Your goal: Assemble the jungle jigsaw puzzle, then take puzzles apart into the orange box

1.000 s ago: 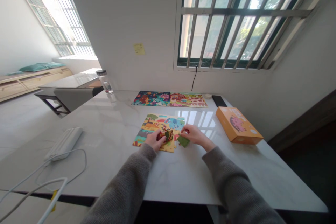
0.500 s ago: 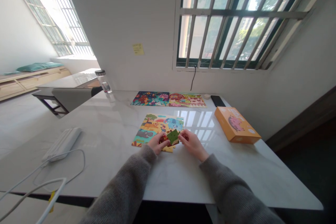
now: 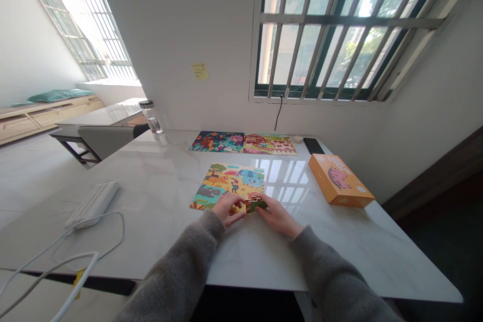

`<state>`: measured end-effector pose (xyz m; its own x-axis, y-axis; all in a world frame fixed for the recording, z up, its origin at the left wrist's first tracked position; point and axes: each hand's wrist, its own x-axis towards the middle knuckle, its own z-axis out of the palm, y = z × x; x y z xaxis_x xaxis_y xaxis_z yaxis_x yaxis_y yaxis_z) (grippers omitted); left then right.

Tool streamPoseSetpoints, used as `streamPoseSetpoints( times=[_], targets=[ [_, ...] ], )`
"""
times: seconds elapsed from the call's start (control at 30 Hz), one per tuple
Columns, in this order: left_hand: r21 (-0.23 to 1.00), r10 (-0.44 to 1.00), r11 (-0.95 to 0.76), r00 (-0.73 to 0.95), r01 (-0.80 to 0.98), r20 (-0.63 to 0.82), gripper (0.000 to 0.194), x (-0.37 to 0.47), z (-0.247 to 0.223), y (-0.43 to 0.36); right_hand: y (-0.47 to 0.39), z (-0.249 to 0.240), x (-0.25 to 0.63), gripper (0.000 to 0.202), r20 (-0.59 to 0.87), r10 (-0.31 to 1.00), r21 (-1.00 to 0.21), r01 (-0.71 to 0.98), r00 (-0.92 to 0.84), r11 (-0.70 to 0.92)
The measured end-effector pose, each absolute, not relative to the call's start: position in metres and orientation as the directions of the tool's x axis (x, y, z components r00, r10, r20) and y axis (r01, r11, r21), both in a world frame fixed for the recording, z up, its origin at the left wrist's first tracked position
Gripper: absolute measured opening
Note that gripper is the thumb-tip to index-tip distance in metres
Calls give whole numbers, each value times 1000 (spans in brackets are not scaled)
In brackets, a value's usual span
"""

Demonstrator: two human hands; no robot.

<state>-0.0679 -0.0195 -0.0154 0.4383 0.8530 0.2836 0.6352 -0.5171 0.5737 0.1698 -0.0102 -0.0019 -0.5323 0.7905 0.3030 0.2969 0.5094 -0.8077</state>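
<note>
A jigsaw puzzle (image 3: 226, 181) with a colourful animal picture lies on the table before me. My left hand (image 3: 227, 208) rests at its lower edge, fingers curled around a yellow puzzle part (image 3: 238, 208); whether that part is loose or joined, I cannot tell. Just to the right, my right hand (image 3: 275, 215) pinches a green and dark red puzzle piece (image 3: 258, 204) at the puzzle's lower right corner. The piece is tilted and partly covered by fingers. Only a narrow gap separates the hands.
Two more picture puzzles, one dark blue (image 3: 217, 142) and one with a farm scene (image 3: 269, 144), lie by the wall. At right are an orange box (image 3: 339, 181) and a black phone (image 3: 313, 146). A white power strip (image 3: 92, 204) with cables and a bottle (image 3: 152, 118) stand left.
The green puzzle piece has passed from my left hand to my right and come down to the puzzle's lower right corner. My left hand now curls at the puzzle's lower edge.
</note>
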Motion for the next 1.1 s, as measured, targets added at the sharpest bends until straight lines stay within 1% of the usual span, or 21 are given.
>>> streamPoseSetpoints(
  times=[0.03, 0.1, 0.17, 0.23, 0.3, 0.4, 0.47, 0.57, 0.67, 0.73, 0.87, 0.97, 1.03, 1.1],
  targets=[
    [487, 842, -539, 445, 687, 304, 30, -74, -15, -20, -8, -1, 173, 35, 284, 813, -823, 305, -508, 479],
    [330, 823, -565, 489, 756, 289, 41, -86, -13, -20, -3, 2, 179, 34, 260, 852, -849, 312, -455, 425],
    [192, 783, -617, 570, 763, 248, 47, -94, -10, -17, 0, 3, 184, 33, 262, 874, -866, 298, -410, 400],
    [61, 712, -694, 670, 718, 209, 43, -94, -8, -12, 2, 2, 186, 33, 282, 878, -871, 281, -387, 404],
    [-59, 637, -752, 747, 656, 189, 34, -88, -7, -7, 2, 0, 185, 34, 296, 873, -868, 273, -387, 415],
    [-169, 587, -766, 782, 621, 211, 22, -75, -8, -4, 2, -2, 183, 33, 309, 875, -870, 262, -373, 419],
    [-212, 586, -750, 778, 627, 228, 20, -68, -10, -5, 3, -1, 182, 33, 297, 894, -894, 232, -334, 384],
    [-265, 585, -724, 771, 637, 253, 19, -64, -14, -6, 4, 2, 182, 35, 204, 947, -959, 142, -248, 244],
    [-269, 547, -735, 778, 623, 308, 19, -69, -15, -2, 3, 5, 180, 39, 107, 975, -991, 56, -193, 120],
    [-260, 515, -744, 776, 615, 363, 22, -74, -15, 2, 1, 7, 178, 41, 61, 982, -997, 41, -181, 70],
    [-217, 480, -724, 704, 655, 523, 30, -82, -15, 4, -4, 8, 172, 48, -20, 975, -999, 41, -223, -11],
    [-168, 452, -735, 660, 657, 600, 29, -80, -10, -3, -8, 10, 166, 55, -93, 958, -995, 43, -270, -85],
    [-188, 410, -734, 647, 653, 643, 23, -74, -5, -10, -10, 11, 163, 54, -140, 941, -989, 1, -309, -147],
    [-256, 354, -723, 662, 642, 661, 18, -67, 1, -17, -13, 13, 160, 51, -179, 915, -971, -85, -362, -223]
  ],
)
